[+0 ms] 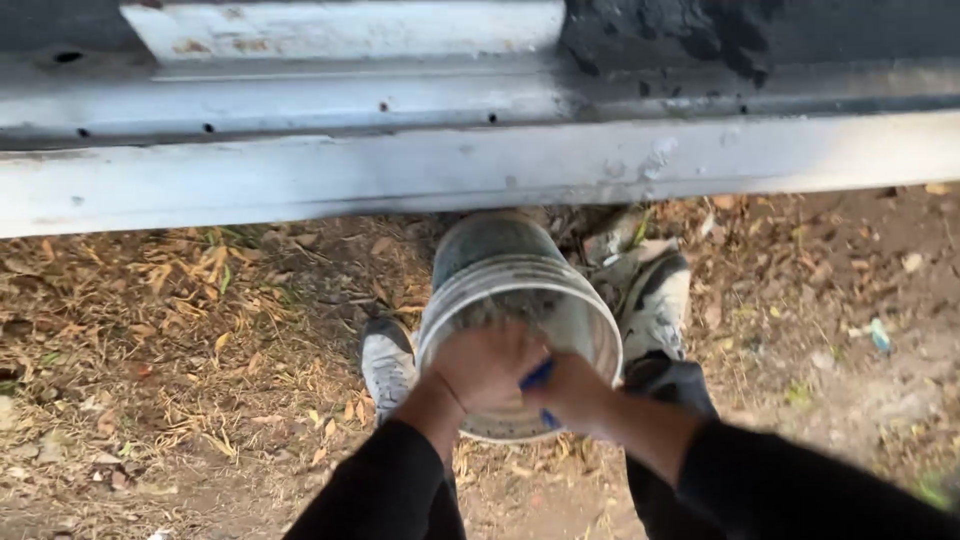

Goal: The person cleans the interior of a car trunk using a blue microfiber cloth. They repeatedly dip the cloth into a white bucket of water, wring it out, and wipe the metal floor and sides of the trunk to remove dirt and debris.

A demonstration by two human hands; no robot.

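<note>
A dirty white plastic bucket (505, 262) stands on the ground between my two shoes, its inside smeared grey. My left hand (482, 362) reaches into the bucket's mouth with the fingers curled down inside; what they touch is hidden. My right hand (567, 388) is at the near rim, closed around a blue-handled tool (536, 377) whose working end is hidden by the hands. Both arms wear black sleeves.
A white, weathered metal sill (480, 165) runs across the top, with rust spots, small holes and a patch of dark grey filler (690, 40) at upper right. Below lie dirt, dry leaves and straw. My grey shoes (388, 362) flank the bucket.
</note>
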